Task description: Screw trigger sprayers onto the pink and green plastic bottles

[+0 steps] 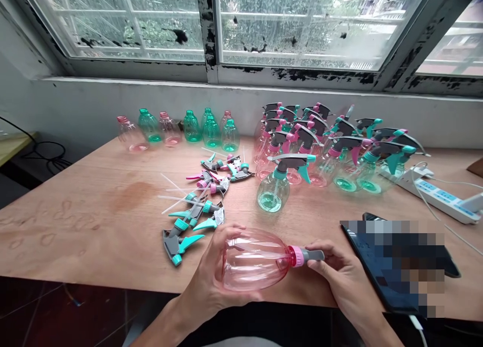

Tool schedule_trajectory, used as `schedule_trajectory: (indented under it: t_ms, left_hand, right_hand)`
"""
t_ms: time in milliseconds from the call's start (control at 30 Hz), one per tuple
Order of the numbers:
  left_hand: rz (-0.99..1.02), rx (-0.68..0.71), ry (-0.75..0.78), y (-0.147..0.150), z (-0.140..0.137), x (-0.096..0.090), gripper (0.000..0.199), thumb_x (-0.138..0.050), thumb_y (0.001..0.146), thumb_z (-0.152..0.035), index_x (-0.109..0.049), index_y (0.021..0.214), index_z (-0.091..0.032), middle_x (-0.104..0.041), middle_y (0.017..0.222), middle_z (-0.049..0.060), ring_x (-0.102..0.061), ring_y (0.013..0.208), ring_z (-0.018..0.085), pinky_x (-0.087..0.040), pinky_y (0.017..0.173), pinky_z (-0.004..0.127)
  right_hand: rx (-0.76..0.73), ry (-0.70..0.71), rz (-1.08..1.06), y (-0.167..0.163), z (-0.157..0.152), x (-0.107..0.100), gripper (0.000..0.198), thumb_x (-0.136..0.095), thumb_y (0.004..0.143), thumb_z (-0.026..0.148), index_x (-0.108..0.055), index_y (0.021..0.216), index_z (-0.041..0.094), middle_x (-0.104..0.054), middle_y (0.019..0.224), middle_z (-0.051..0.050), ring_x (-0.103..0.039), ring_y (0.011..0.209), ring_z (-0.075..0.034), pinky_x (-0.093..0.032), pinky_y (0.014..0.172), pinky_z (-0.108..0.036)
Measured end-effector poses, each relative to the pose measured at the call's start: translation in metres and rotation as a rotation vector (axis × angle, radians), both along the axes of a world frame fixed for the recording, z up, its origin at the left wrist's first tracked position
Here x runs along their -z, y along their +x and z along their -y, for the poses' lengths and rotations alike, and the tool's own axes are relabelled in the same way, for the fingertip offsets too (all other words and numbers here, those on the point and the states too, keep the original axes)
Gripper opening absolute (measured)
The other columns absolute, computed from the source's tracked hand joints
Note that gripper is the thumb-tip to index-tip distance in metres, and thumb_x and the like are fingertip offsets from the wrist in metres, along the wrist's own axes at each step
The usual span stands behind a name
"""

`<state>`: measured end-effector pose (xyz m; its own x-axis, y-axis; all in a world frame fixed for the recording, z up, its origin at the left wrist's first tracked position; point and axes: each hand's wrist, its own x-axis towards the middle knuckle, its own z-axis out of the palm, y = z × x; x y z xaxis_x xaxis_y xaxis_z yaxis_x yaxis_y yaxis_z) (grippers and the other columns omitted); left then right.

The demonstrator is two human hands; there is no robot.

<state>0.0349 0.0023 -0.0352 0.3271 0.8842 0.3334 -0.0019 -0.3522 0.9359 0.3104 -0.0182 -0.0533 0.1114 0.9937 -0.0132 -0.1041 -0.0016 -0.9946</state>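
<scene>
A clear pink spray bottle (pixel 254 261) lies sideways above the table's front edge, its neck pointing right. My left hand (pixel 211 271) wraps around its base end. At the neck sits a pink collar with a grey spray head (pixel 313 255), which the fingers of my right hand (pixel 339 271) pinch; the head's far side is hidden by those fingers. Left of the bottle lies a pile of loose trigger spray heads (pixel 204 206), grey with teal or pink parts and thin white tubes. Just behind the bottle stands a green spray bottle (pixel 270 193) with its head on.
Several bottles without heads, including a green bottle (pixel 211 133), stand at the back left. A dense group of bottles with heads (pixel 317 145) fills the back right. A tablet (pixel 372 271), a phone and a power strip (pixel 433 191) with cables lie on the right.
</scene>
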Motion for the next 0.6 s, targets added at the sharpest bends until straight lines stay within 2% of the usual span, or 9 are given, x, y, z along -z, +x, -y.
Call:
schedule_trajectory:
  t_ms: [133, 200, 333, 467, 533, 600]
  left_hand:
    - [-0.05, -0.032, 0.204, 0.002, 0.0, 0.009, 0.093, -0.095, 0.061, -0.04, -0.045, 0.139, -0.039, -0.046, 0.138, 0.007, -0.041, 0.135, 0.034, -0.042, 0.113, 0.046]
    - [-0.044, -0.029, 0.203, 0.004, 0.0, 0.01, 0.091, -0.094, 0.064, -0.042, -0.043, 0.14, -0.039, -0.045, 0.139, 0.007, -0.041, 0.135, 0.033, -0.042, 0.113, 0.046]
    - [0.026, -0.009, 0.003, 0.004, 0.002, 0.004, 0.091, -0.09, 0.067, -0.048, -0.038, 0.142, -0.045, -0.04, 0.146, 0.005, -0.046, 0.133, 0.031, -0.044, 0.112, 0.043]
    - [0.123, -0.023, -0.121, 0.003, 0.003, 0.0, 0.087, -0.088, 0.069, -0.049, -0.038, 0.139, -0.043, -0.043, 0.144, 0.004, -0.049, 0.131, 0.03, -0.049, 0.108, 0.042]
    - [0.172, -0.032, -0.179, 0.002, 0.003, 0.0, 0.086, -0.087, 0.072, -0.051, -0.034, 0.14, -0.044, -0.041, 0.146, 0.005, -0.05, 0.131, 0.03, -0.05, 0.107, 0.044]
    - [0.185, -0.008, -0.251, 0.001, 0.003, -0.002, 0.095, -0.084, 0.072, -0.056, -0.025, 0.145, -0.046, -0.034, 0.153, 0.006, -0.048, 0.133, 0.032, -0.049, 0.109, 0.048]
  right_hand:
    - [0.003, -0.027, -0.013, 0.003, -0.002, 0.004, 0.017, -0.09, 0.073, 0.031, -0.081, 0.086, 0.026, -0.078, 0.081, 0.001, -0.071, 0.077, -0.016, -0.057, 0.071, -0.016]
    - [0.002, -0.024, -0.009, 0.004, -0.003, 0.006, 0.017, -0.089, 0.075, 0.031, -0.08, 0.089, 0.027, -0.079, 0.083, 0.002, -0.071, 0.08, -0.016, -0.057, 0.074, -0.015]
    - [-0.029, 0.043, 0.003, 0.004, -0.003, 0.009, 0.019, -0.084, 0.082, 0.033, -0.078, 0.1, 0.029, -0.08, 0.1, -0.001, -0.073, 0.096, -0.019, -0.057, 0.083, -0.019]
    - [-0.009, 0.146, -0.028, -0.001, -0.001, 0.008, 0.043, -0.084, 0.082, 0.028, -0.069, 0.122, 0.033, -0.076, 0.118, -0.002, -0.07, 0.11, -0.021, -0.057, 0.087, -0.02]
    - [0.017, 0.161, -0.05, -0.004, 0.0, 0.007, 0.048, -0.081, 0.085, 0.026, -0.064, 0.129, 0.033, -0.076, 0.117, -0.003, -0.071, 0.107, -0.02, -0.058, 0.083, -0.019]
    - [0.054, 0.174, -0.054, -0.006, 0.002, 0.006, 0.04, -0.077, 0.089, 0.026, -0.064, 0.127, 0.031, -0.078, 0.111, -0.004, -0.074, 0.099, -0.019, -0.059, 0.081, -0.021]
